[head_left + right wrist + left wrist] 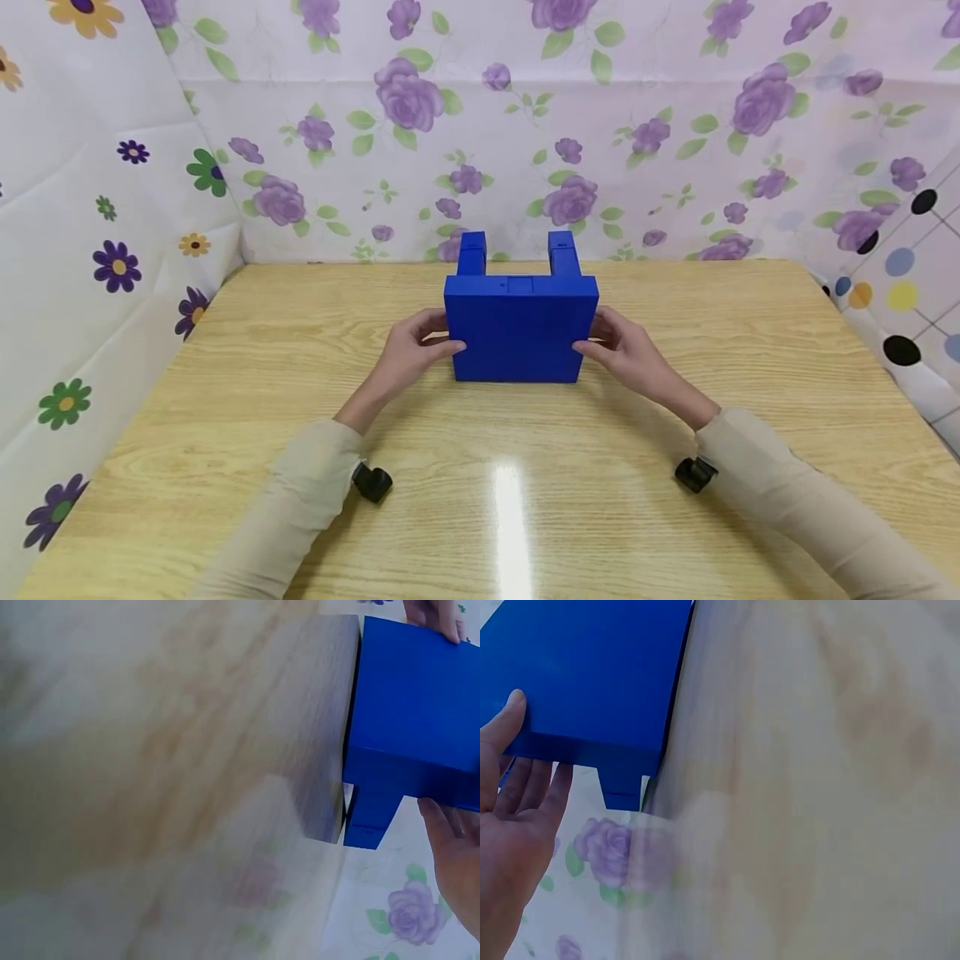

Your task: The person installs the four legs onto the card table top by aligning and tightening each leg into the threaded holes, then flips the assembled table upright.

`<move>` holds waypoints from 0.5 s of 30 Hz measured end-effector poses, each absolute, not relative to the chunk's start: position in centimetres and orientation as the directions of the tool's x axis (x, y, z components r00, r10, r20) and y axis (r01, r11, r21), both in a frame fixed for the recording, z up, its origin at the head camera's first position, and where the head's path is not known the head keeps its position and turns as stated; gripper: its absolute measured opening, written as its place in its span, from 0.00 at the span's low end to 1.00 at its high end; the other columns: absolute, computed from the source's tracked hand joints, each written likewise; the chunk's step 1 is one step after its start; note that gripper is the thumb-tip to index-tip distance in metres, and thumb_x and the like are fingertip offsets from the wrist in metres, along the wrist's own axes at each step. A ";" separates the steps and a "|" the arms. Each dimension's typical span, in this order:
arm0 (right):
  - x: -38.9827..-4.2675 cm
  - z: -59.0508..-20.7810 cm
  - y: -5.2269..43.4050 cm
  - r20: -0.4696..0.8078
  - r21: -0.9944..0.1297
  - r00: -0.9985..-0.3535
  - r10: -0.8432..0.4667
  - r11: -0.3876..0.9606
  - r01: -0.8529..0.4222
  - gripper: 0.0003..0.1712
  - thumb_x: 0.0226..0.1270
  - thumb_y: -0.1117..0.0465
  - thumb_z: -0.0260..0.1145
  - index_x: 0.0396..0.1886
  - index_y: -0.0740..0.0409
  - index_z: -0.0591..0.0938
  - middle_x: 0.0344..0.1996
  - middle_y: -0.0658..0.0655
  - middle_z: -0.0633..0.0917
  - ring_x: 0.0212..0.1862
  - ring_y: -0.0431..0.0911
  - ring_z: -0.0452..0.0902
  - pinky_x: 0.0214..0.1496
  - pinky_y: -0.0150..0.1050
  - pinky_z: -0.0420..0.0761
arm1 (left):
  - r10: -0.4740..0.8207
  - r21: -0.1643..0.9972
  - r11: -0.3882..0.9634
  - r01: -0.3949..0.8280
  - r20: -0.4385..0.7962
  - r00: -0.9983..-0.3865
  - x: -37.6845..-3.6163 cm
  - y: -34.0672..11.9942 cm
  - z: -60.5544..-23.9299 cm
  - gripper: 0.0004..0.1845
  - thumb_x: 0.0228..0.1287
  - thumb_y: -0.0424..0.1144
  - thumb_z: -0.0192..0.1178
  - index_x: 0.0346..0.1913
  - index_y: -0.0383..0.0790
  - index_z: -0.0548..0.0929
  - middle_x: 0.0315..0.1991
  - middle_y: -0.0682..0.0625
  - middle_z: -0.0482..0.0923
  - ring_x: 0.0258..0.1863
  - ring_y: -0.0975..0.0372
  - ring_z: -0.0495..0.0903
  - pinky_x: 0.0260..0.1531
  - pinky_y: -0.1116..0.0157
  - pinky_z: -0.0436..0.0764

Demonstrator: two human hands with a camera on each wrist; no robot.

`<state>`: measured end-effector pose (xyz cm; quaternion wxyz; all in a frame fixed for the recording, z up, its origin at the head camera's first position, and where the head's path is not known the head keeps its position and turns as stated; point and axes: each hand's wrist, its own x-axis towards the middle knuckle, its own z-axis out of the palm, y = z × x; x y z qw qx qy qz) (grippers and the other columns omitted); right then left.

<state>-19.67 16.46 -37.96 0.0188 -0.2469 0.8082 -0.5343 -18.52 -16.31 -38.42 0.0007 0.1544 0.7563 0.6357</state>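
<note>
A blue box-like piece (517, 337) stands on the table with its broad flat face toward me. From its back, two blue block-shaped arms (564, 254) stick out toward the wall. My left hand (412, 346) grips its left side, thumb on the front face and fingers behind the edge. On the opposite side my right hand (626, 350) holds it the same way. In the left wrist view the left thumb lies flat on the blue piece (592, 675). The right wrist view shows the bottom of the blue piece (412, 705) at the tabletop; the right fingers are partly cut off.
The wooden table (300, 375) reaches back to a wall covering with purple flowers (408, 96). Patterned sheets hang at the left (90, 292) and right (900, 292). Black wrist cameras (372, 482) sit at both cuffs.
</note>
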 end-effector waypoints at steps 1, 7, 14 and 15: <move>-19.6 -37.9 16.4 0.237 -0.870 -0.877 -0.419 0.311 -0.383 0.28 0.67 0.69 0.64 0.65 0.68 0.69 0.54 0.67 0.79 0.56 0.57 0.76 0.55 0.42 0.78 | 0.235 0.962 0.136 0.238 0.203 -0.951 -18.5 -16.2 -38.4 0.24 0.60 0.28 0.66 0.60 0.30 0.76 0.50 0.37 0.79 0.52 0.52 0.77 0.52 0.63 0.78; -19.5 -37.9 16.3 0.245 -0.859 -0.873 -0.421 0.323 -0.397 0.29 0.69 0.68 0.62 0.67 0.68 0.66 0.56 0.67 0.78 0.57 0.58 0.75 0.57 0.46 0.77 | 0.231 0.958 0.149 0.245 0.207 -0.951 -18.3 -16.0 -38.5 0.24 0.63 0.29 0.65 0.62 0.31 0.74 0.52 0.37 0.78 0.53 0.51 0.77 0.53 0.63 0.77; -19.5 -37.8 16.1 0.256 -0.836 -0.865 -0.432 0.351 -0.423 0.26 0.71 0.68 0.60 0.65 0.71 0.66 0.53 0.69 0.78 0.55 0.59 0.76 0.56 0.50 0.77 | 0.226 0.930 0.251 0.270 0.215 -0.950 -18.1 -16.0 -38.2 0.24 0.64 0.32 0.64 0.63 0.33 0.74 0.51 0.40 0.79 0.52 0.53 0.77 0.52 0.62 0.78; -19.5 -37.6 16.1 0.257 -0.834 -0.864 -0.434 0.352 -0.425 0.25 0.71 0.69 0.59 0.65 0.71 0.66 0.53 0.69 0.78 0.55 0.59 0.76 0.56 0.50 0.77 | 0.225 0.923 0.268 0.276 0.218 -0.949 -18.0 -16.0 -38.1 0.24 0.64 0.32 0.64 0.63 0.34 0.74 0.51 0.41 0.79 0.52 0.53 0.78 0.52 0.62 0.78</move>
